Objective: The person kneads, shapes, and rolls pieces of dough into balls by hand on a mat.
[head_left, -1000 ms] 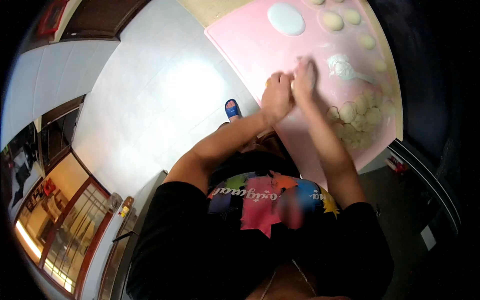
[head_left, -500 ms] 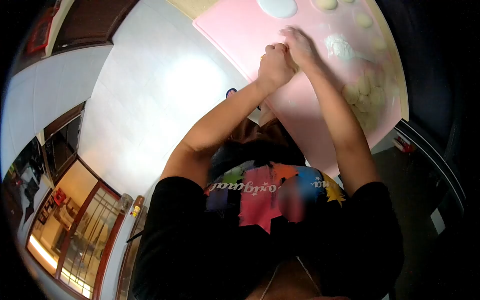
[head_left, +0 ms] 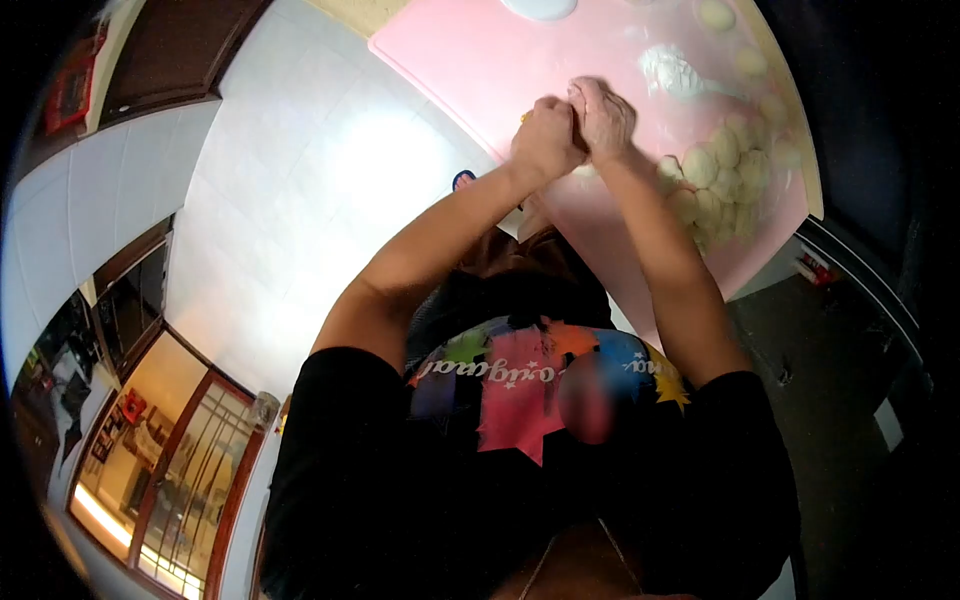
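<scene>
Left hand point(head_left: 549, 133): curled; I could not tell its grip.
Right hand point(head_left: 606, 118): fingers point(head_left: 588, 94) were pressed together.
Change: both hands had come nearer.
Dough piece point(head_left: 585, 172): showed at their near side.
Shirt point(head_left: 400, 480): seemingly read "original".

Dough piece point(head_left: 585, 172): pale cream, showing you only a small sliver over the pink mat point(head_left: 480, 75), between the heels of your left hand point(head_left: 548, 135) and right hand point(head_left: 604, 118). Full shape and pose hidden from you.
</scene>
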`<state>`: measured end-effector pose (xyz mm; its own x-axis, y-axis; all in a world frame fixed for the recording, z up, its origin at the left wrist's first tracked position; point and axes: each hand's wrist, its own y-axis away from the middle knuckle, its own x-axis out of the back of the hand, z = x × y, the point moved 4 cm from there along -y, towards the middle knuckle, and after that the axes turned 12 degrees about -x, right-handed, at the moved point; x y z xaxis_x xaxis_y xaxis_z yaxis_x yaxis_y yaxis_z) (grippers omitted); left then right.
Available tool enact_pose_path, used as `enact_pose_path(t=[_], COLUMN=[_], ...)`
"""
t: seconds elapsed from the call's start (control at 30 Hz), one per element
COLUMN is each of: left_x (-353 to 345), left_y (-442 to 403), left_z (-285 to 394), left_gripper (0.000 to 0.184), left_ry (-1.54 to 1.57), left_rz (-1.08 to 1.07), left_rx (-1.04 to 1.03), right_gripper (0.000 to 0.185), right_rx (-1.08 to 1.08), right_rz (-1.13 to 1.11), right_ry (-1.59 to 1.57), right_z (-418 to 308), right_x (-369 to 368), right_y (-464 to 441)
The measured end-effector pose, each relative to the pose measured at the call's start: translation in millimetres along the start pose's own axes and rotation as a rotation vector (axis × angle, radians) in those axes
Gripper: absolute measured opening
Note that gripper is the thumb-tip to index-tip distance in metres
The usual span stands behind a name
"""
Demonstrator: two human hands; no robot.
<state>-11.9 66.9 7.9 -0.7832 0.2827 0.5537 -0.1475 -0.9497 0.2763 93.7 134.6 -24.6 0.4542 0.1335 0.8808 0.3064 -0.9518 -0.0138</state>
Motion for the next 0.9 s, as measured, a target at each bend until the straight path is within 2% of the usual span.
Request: enact_pose_path(t=[0.03,0.07,0.13,0.17,0.23,0.3,0.33,0.37,0.43,0.53,0.67,0.73,0.77,0.8,0.87,0.9], left_x=[8,1,-3,-8,-21,-41,-46,-43,-39,-8,4,3,2,-2,-10,-13], left_y=[0,-1,1,8,32,63,71,70,68,51,13,3,1,1,16,25], left_z=[9,9,9,9,19,14,11,7,-2,-11,-6,0,3,6,13,16], left_gripper=[0.056,0.056,0.053,0.053,0.054,0.059,0.064,0.064,0.069,0.053,0.052,0.056,0.055,0.055,0.05,0.049], left_ry=[0.01,0.007,0.043,0.038,-0.021,-0.011,0.001,-0.003,0.023,0.151,0.089,0.031,0.08,0.077,0.016,0.01], left_rz=[0.034,0.035,0.203,0.196,0.123,0.117,0.111,0.11,0.025,0.144,0.119,0.164,0.127,0.132,0.307,0.288], left_rx=[0.097,0.094,0.068,0.065,-0.012,-0.087,-0.156,-0.158,-0.213,-0.107,-0.069,-0.002,0.099,0.093,0.071,0.021], right_gripper=[0.025,0.025,0.027,0.027,0.034,0.029,0.026,0.026,0.026,0.023,0.018,0.031,0.038,0.038,0.03,0.028], right_rx=[-0.093,-0.093,-0.223,-0.23,-0.293,-0.313,-0.31,-0.047,-0.011,0.034,0.098,0.012,0.006,0.009,-0.494,-0.512], right_rz=[-0.117,-0.114,-0.145,-0.141,-0.049,0.107,0.211,0.255,0.299,0.329,0.192,-0.063,-0.091,-0.083,-0.531,-0.508], right_ry=[0.015,0.014,-0.069,-0.073,-0.245,-0.386,-0.44,-0.174,-0.088,0.049,0.055,0.138,0.109,0.11,-0.975,-0.972], right_z=[4,-2,-10,-7,6,1,-5,-5,-4,-16,-11,-14,-11,-4,20,19], right_x=[-3,4,10,8,3,10,13,11,5,15,12,12,9,7,-12,-9], right_y=[-6,-9,-12,-2,37,76,96,104,85,45,1,-15,-21,-25,-22,-2])
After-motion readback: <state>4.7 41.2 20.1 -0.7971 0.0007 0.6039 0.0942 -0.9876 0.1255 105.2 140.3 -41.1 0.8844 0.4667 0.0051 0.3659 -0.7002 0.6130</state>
